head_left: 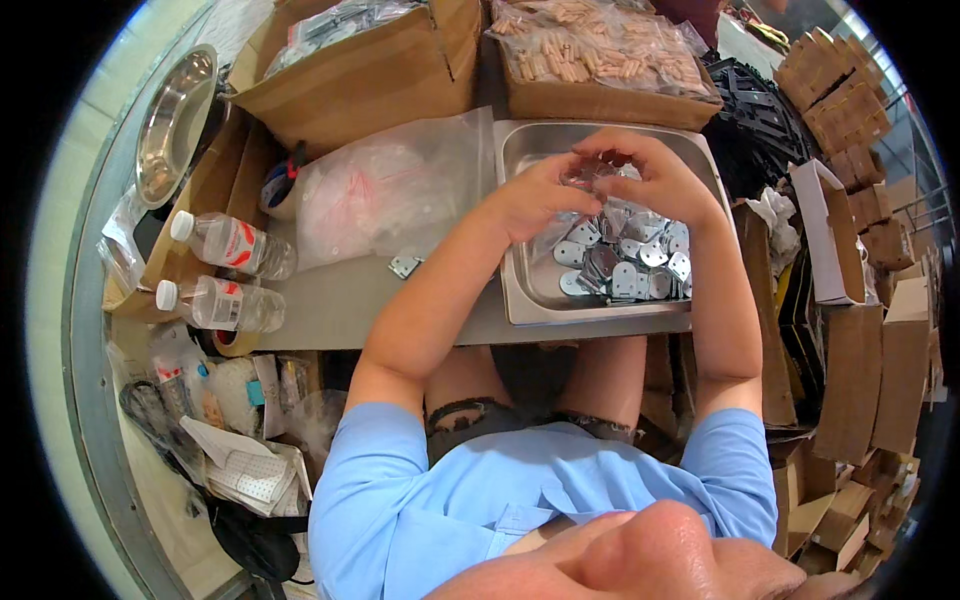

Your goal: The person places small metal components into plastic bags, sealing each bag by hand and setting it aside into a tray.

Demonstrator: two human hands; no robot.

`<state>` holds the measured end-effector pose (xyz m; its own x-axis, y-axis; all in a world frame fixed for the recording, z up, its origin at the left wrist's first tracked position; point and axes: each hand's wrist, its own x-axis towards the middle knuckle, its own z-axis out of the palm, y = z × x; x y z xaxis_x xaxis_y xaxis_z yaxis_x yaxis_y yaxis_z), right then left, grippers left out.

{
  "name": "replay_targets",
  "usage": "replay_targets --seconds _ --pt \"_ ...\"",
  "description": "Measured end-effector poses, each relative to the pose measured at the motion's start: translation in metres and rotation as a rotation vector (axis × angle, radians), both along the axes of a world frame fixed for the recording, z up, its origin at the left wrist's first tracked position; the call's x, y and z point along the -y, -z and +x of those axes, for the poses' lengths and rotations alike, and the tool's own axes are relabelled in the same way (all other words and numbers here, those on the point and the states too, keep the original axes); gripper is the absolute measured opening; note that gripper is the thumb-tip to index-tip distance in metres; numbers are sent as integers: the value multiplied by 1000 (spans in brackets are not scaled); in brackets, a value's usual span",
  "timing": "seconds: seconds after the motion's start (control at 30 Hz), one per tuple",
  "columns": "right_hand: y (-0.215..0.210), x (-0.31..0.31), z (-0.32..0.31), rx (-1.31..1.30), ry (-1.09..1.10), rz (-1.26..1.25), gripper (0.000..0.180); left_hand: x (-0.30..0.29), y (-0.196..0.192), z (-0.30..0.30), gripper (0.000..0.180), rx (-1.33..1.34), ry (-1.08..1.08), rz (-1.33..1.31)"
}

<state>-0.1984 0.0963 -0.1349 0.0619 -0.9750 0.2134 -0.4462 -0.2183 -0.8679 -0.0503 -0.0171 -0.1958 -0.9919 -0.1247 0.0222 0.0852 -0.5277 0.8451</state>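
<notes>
My left hand (545, 198) and my right hand (655, 178) meet over the far half of a steel tray (512, 300). Their fingers are curled toward each other around a small clear plastic bag (578, 176); part of it hides behind the fingers. Below my hands, the tray holds a heap of small silvery metal plates (630, 270) with rounded ends and holes. To the left lies a large clear bag (400, 195) of smaller bags with red lines. A couple of loose metal plates (405, 265) rest on the table beside my left forearm.
Two plastic bottles (240, 245) lie at the table's left, near a steel bowl (178, 125). Behind stand a cardboard box (370, 105) of bagged metal parts and a box (610, 103) of bagged wooden dowels. Black parts (755, 110) and cartons (850, 380) crowd the right.
</notes>
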Motion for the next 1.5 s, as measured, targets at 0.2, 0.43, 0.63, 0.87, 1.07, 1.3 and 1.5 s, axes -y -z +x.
replay_targets --seconds 0.2,0.43,0.63,0.87,1.07,1.3,1.5 --pt "9 0 -17 36 171 56 28 3 1 2 54 -2 -45 -60" --pt "48 20 -23 9 445 -105 34 16 -11 7 60 -192 -228 44" --pt "46 9 -28 -688 212 382 48 18 -10 8 66 -93 -239 -114" --pt "30 13 -12 -861 244 486 46 11 -11 6 67 57 -249 -262" --pt "28 8 -29 -769 329 368 35 11 -7 5 70 47 -172 -300" --pt "12 7 -12 22 341 -95 16 13 0 4 74 14 -98 -274" --pt "19 14 12 241 143 -116 15 11 -3 5 74 -26 -74 -278"
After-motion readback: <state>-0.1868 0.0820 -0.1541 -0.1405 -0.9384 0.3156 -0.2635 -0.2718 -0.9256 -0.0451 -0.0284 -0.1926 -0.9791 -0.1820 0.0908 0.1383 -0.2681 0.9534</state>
